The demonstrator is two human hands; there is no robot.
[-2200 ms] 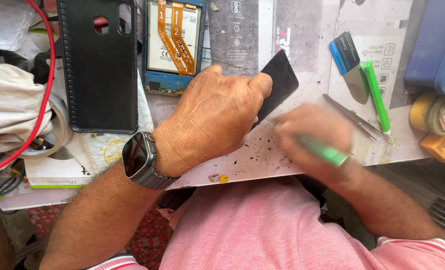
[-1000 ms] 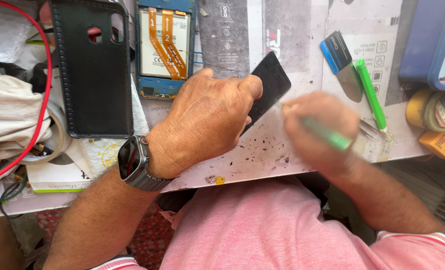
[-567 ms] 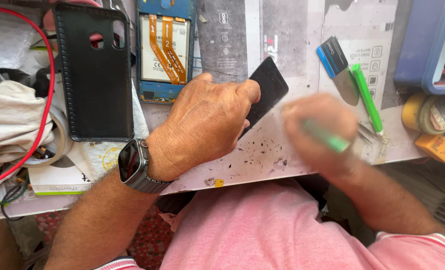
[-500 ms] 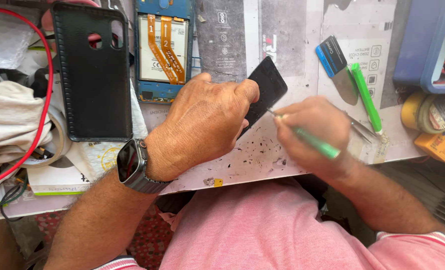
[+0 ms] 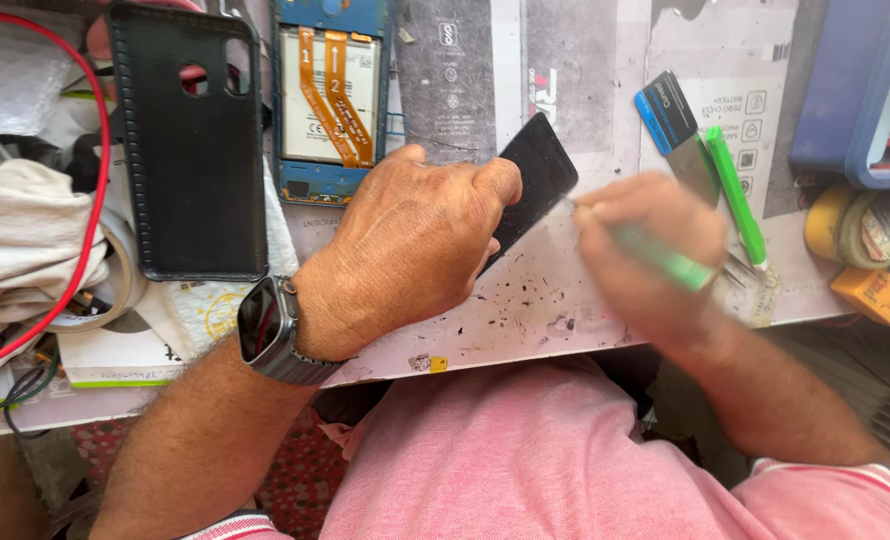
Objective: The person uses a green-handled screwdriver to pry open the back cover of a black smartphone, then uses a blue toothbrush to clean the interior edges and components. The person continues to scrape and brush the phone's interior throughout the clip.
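Observation:
My left hand (image 5: pixel 405 250) presses down on a flat black phone panel (image 5: pixel 533 170) lying on the white work mat (image 5: pixel 525 310), covering its lower half. My right hand (image 5: pixel 650 250), blurred with motion, grips a green-handled tool (image 5: pixel 665 262) whose tip sits at the panel's right edge. A smartwatch (image 5: pixel 270 325) is on my left wrist. Dark flecks of debris lie scattered on the mat below the panel.
An opened blue phone body with orange ribbon cables (image 5: pixel 327 100) and a black phone case (image 5: pixel 187 140) lie at the back left. A second green tool (image 5: pixel 735 195), a blue card (image 5: pixel 667 110), tweezers, tape rolls (image 5: pixel 855 222), a blue tray (image 5: pixel 855 90), cloth and a red wire (image 5: pixel 90 200) surround the mat.
My right hand keeps moving back and forth with the green tool along the panel's right edge. My left hand stays pressed on the panel.

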